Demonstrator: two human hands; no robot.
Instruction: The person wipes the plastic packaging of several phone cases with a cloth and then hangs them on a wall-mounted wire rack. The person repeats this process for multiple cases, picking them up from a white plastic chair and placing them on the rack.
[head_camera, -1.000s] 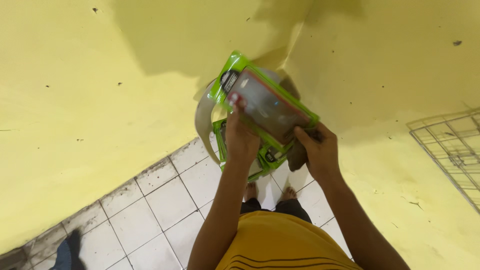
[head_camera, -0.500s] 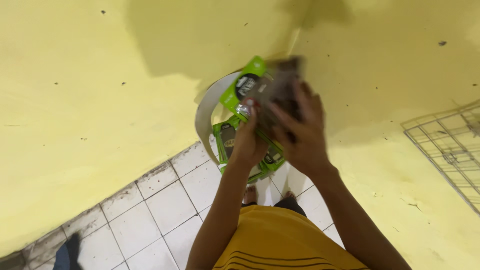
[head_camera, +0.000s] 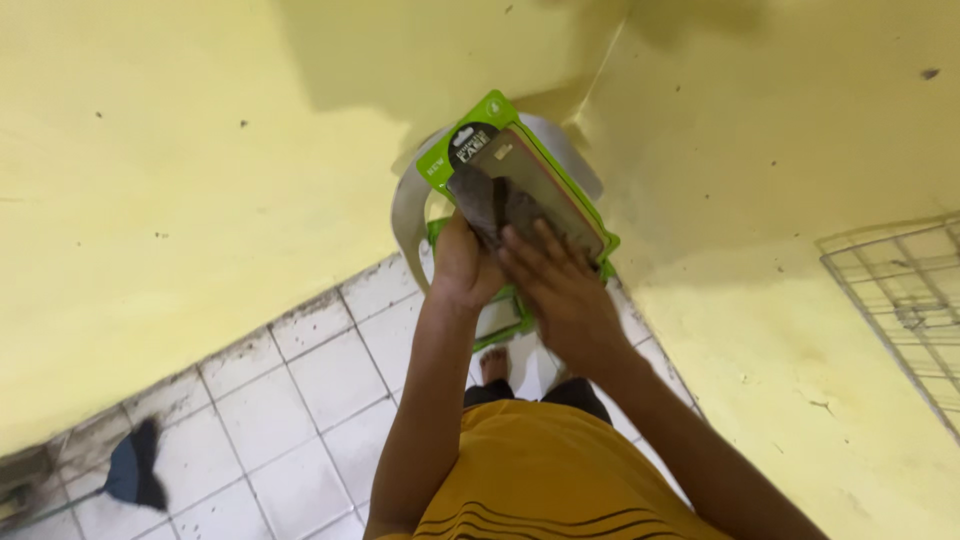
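Left hand (head_camera: 465, 268) gripping green blister pack (head_camera: 510, 175) from below w/ fingers clamped on its lower edge, right hand (head_camera: 558, 290) lying flat on pack's clear front w/ fingers (head_camera: 530, 238) spread, pack hanging above white tiled floor (head_camera: 290, 400) near yellow wall corner (head_camera: 600, 90).

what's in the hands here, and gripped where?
A green retail package with a clear front. The left hand grips its lower end from below; the right hand lies flat over its front, fingers spread on the lower part.
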